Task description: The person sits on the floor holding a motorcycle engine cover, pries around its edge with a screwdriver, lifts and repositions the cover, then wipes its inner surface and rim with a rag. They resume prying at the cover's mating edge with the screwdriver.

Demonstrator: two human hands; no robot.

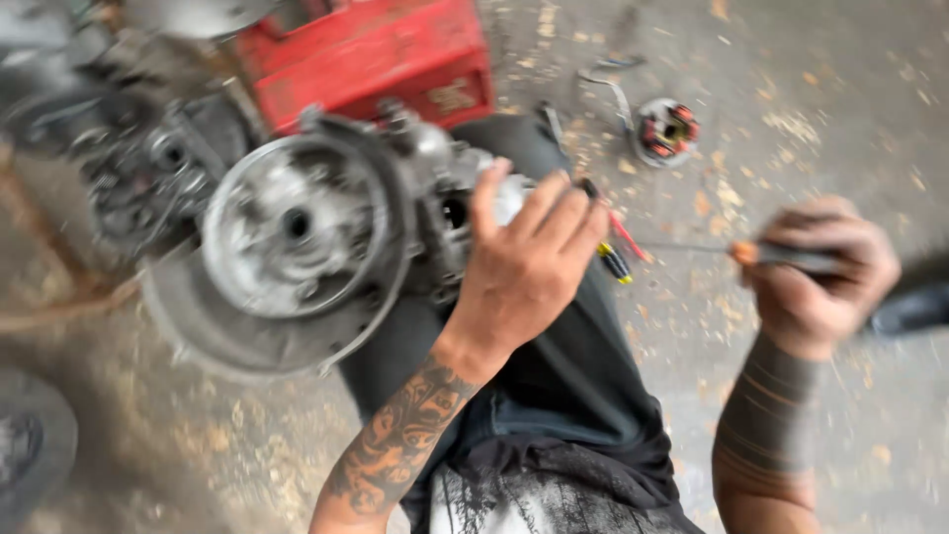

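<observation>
- The left hand [524,272] lies with fingers spread on the grey engine [326,232], which rests against the person's knee on the floor [791,109].
- The right hand [816,277] is closed around a screwdriver [761,254], held beside the engine and not touching it.
- The round engine cover looks still mounted.
- A small coil part [667,129] already lies apart on the floor, so I judge the work partly done.

I'm sat on a grey concrete floor [840,89] covered in sawdust and wood chips. Lying on it: a small round stator with red coils [668,130] upper right, a red box [371,54] at top centre, couple of screwdrivers [615,247] mid-frame, dark round thing [30,445] lower left.
</observation>
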